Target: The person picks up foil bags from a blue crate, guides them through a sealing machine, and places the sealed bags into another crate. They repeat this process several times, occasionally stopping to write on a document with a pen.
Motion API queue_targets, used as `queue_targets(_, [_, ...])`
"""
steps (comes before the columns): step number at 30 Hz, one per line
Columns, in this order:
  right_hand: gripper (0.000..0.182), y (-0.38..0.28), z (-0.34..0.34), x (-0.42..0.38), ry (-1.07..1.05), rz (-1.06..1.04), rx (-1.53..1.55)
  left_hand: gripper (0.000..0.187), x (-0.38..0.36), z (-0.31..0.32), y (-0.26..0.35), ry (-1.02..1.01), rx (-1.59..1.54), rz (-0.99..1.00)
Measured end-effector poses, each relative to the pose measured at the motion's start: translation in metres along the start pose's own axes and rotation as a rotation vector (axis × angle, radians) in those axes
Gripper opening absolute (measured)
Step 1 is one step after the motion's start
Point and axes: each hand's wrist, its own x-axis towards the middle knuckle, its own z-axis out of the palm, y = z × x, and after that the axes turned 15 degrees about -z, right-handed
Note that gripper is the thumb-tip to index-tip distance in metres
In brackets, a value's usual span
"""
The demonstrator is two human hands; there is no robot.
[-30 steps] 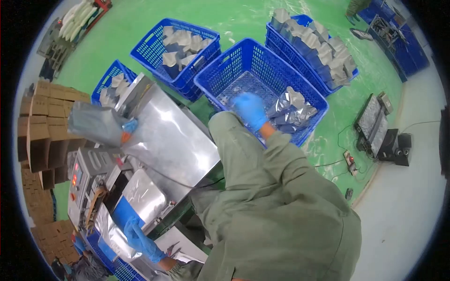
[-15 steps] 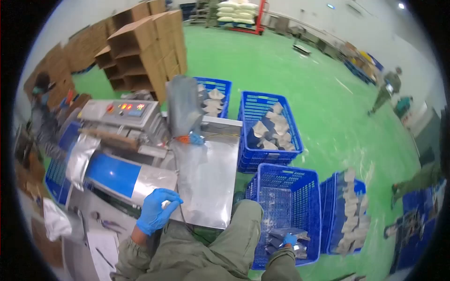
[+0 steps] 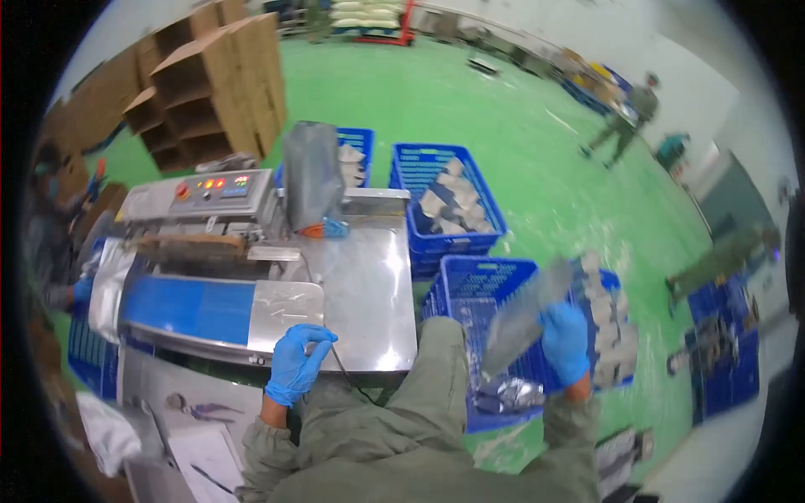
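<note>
In my blue-gloved right hand (image 3: pixel 566 345) is a flat silver foil pouch (image 3: pixel 527 317), raised at a slant over a blue crate (image 3: pixel 485 267). More silver pouches (image 3: pixel 508 394) lie at the bottom of that crate. My left hand (image 3: pixel 300 365), also gloved, rests at the front edge of the sealing machine's metal plate (image 3: pixel 287 314). Its fingers are curled together, and what they may hold is hidden. A thin black cable (image 3: pixel 342 365) passes beside the fingertips. The machine's blue belt (image 3: pixel 189 310) runs off to the left.
A control box (image 3: pixel 201 197) with lit displays backs the belt. One grey pouch (image 3: pixel 314 176) stands at the steel table (image 3: pixel 369 289). Filled pouches crowd crates behind (image 3: pixel 444 243) and at right (image 3: pixel 625 285). Cardboard boxes (image 3: pixel 243 84) are stacked back left. A co-worker (image 3: pixel 50 226) is at left.
My right hand has come up out of the crate with a silver pouch. My left hand stays by the metal plate, fingers still curled. The whole view has shifted rightward.
</note>
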Motion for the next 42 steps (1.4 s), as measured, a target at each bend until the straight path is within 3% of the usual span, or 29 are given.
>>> queue_targets(6, [0.016, -0.093, -0.055, 0.137, 0.237, -0.411, 0.099, 0.019, 0.002, -0.029, 0.025, 0.026, 0.019, 0.03])
queue_targets(8, [0.018, -0.11, -0.053, 0.177, 0.222, -0.383, 0.269, 0.025, 0.01, -0.05, 0.027, 0.107, -0.049, 0.048])
queue_targets(12, [0.022, -0.146, -0.009, 0.226, 0.196, -0.377, 0.535, 0.031, 0.029, -0.086, 0.014, 0.36, -0.27, 0.086])
queue_targets(15, [0.024, -0.178, 0.035, 0.234, 0.241, -0.562, 0.605, 0.034, 0.041, -0.109, -0.009, 0.537, -0.452, 0.155])
queue_targets(17, [0.026, -0.2, 0.062, 0.229, 0.224, -0.662, 0.631, 0.032, 0.046, -0.116, -0.045, 0.503, -0.446, 0.01])
queue_targets(19, [0.032, -0.21, 0.087, 0.219, 0.187, -0.479, 0.667, 0.032, 0.033, -0.117, -0.034, 0.499, -0.588, -0.057])
queue_targets(20, [0.032, -0.219, 0.091, 0.216, 0.184, -0.5, 0.66, 0.032, 0.032, -0.115, -0.029, 0.454, -0.733, -0.111])
queue_targets(22, [0.033, -0.243, 0.094, 0.206, 0.417, 0.016, 1.174, 0.024, 0.039, -0.113, -0.032, 0.542, -0.792, -0.055])
queue_targets(24, [0.03, -0.252, 0.102, 0.193, 0.444, -0.002, 1.156, 0.018, 0.042, -0.115, -0.028, 0.559, -0.797, -0.022])
queue_targets(27, [0.02, -0.243, 0.148, 0.178, 0.289, 0.007, 0.97, 0.02, 0.054, -0.111, -0.025, 0.569, -0.841, 0.002])
queue_targets(29, [0.009, -0.243, 0.164, 0.18, 0.197, 0.09, 1.175, 0.02, 0.058, -0.114, -0.025, 0.586, -0.828, 0.006])
queue_targets(34, [0.006, -0.253, 0.163, 0.186, 0.307, 0.145, 1.357, 0.025, 0.074, -0.121, -0.028, 0.674, -0.746, -0.057])
queue_targets(39, [0.01, -0.245, 0.175, 0.173, 0.486, 0.188, 1.065, 0.026, 0.097, -0.121, -0.036, 0.676, -0.739, -0.12])
queue_targets(42, [0.011, -0.235, 0.181, 0.166, 0.477, 0.253, 1.124, 0.026, 0.113, -0.119, -0.046, 0.661, -0.664, -0.159])
